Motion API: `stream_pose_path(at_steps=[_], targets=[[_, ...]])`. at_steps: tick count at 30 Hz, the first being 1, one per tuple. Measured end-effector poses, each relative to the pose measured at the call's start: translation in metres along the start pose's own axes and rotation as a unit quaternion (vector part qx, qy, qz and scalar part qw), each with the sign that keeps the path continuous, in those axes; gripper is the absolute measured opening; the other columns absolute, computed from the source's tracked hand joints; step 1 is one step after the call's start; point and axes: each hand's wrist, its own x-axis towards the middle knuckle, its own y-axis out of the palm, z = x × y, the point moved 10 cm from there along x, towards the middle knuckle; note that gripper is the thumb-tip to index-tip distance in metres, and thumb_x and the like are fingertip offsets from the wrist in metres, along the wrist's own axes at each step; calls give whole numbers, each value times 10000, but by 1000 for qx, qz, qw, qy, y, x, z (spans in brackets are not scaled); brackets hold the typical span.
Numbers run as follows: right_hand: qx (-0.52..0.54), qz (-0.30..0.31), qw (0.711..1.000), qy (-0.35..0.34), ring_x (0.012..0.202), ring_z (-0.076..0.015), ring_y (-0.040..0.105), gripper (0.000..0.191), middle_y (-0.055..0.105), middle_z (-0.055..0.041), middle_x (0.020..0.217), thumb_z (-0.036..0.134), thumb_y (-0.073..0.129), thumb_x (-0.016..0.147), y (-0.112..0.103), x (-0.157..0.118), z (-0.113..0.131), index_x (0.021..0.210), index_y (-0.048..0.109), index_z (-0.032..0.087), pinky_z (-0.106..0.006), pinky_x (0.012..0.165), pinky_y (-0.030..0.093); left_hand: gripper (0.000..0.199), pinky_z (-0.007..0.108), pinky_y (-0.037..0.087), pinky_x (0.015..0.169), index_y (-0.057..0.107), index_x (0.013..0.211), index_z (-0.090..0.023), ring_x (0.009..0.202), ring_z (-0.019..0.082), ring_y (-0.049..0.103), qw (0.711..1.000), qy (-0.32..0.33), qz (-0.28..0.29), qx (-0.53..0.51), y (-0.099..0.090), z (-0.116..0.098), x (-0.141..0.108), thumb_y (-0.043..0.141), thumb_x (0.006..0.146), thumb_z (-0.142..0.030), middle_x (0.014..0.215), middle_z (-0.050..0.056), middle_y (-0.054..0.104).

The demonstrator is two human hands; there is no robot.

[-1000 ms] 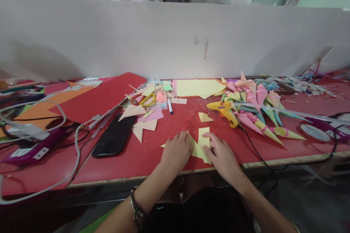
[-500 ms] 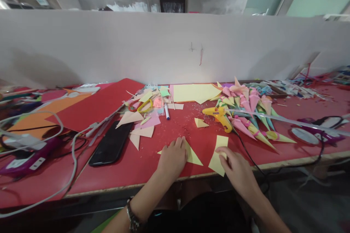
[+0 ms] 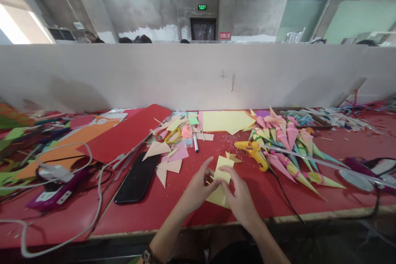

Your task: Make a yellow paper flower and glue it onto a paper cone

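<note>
Near the table's front edge, my right hand (image 3: pixel 236 192) pinches a small pale yellow paper piece (image 3: pixel 223 167) held upright. My left hand (image 3: pixel 199 185) is beside it, its thumb at the paper's lower edge and its index finger raised; whether it grips the paper is unclear. Under both hands lies another yellow sheet (image 3: pixel 218 198), partly hidden. A small yellow scrap (image 3: pixel 233 157) rests just behind the held paper. To the right is a yellow glue gun (image 3: pixel 252 150) with a long clear stick.
Paper cones (image 3: pixel 291 136) are heaped at the right. A black phone (image 3: pixel 137 179), paper scraps (image 3: pixel 168 167), a marker (image 3: pixel 196 143) and yellow-handled scissors (image 3: pixel 173 135) lie left of centre. White cables and a purple power strip (image 3: pixel 57 192) are farther left.
My right hand has brought the small yellow paper left and lifted it. My left hand has come off the triangular sheet to meet it. The camera view has tilted up.
</note>
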Motion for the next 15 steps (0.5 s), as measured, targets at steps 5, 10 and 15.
stream_pose_path(at_steps=[5, 10, 15], targets=[[-87, 11, 996, -16, 1140, -210, 431, 622, 439, -112, 1252, 253, 443, 779, 14, -4, -10, 1332, 170, 173, -347, 901, 398, 556, 214, 431, 549, 269, 1253, -162, 604, 88, 488, 993, -22, -112, 16, -59, 13, 19, 465, 736, -220, 740, -23, 491], [-218, 30, 975, 26, 1132, -327, 402, 763, 446, -162, 1230, 314, 564, 678, 22, -21, -37, 1328, 208, 129, -463, 913, 347, 572, 207, 427, 511, 314, 1205, -121, 551, 95, 511, 958, -63, -276, 54, -165, 37, 56, 530, 687, -233, 698, -23, 527], [-213, 70, 974, 14, 1006, -267, 496, 718, 560, -89, 1093, 188, 527, 682, 30, -23, -32, 1326, 210, 195, -445, 905, 336, 576, 289, 463, 636, 333, 1173, -75, 667, 157, 582, 912, -105, -351, 185, -222, 50, 87, 554, 648, -161, 817, 63, 598]])
